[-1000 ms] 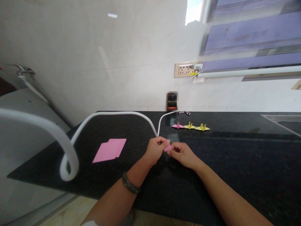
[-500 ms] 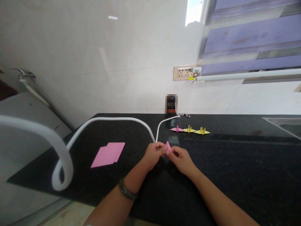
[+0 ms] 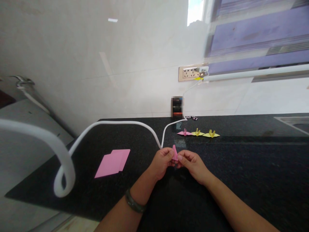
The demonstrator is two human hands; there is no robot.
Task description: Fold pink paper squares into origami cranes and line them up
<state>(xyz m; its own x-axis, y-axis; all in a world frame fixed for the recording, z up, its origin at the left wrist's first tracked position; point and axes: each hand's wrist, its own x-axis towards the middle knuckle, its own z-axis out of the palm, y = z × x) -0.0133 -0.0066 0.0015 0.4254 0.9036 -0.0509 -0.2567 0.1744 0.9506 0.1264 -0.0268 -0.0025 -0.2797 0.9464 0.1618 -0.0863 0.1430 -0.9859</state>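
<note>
1. Beyond your hands the wall (image 3: 96, 64) rises in pale, glossy tiles that catch the light.
2. Under both hands lies the counter (image 3: 241, 167), a flat slab of polished black stone with fine speckles.
3. A thick, smooth white tube (image 3: 120, 122) loops far off to your left, then runs along the counter and dips just behind your left hand (image 3: 162, 162).
4. Well to the left of that hand, two flat pink sheets (image 3: 112, 162) overlap, matte and sharp-cornered.
5. Your left hand is curled, its fingertips pinching the fold (image 3: 174, 152). Your right hand (image 3: 193, 165) is curled too and pinches it from the other side.
6. Past your right hand, three small paper cranes (image 3: 197, 132) stand in a row with wings spread, one pink and two yellow.
7. A dark, rounded bangle (image 3: 134, 203) rings your left wrist.
8. The fold is a small pink paper piece, creased to an upright point between your two hands, just above the counter.
</note>
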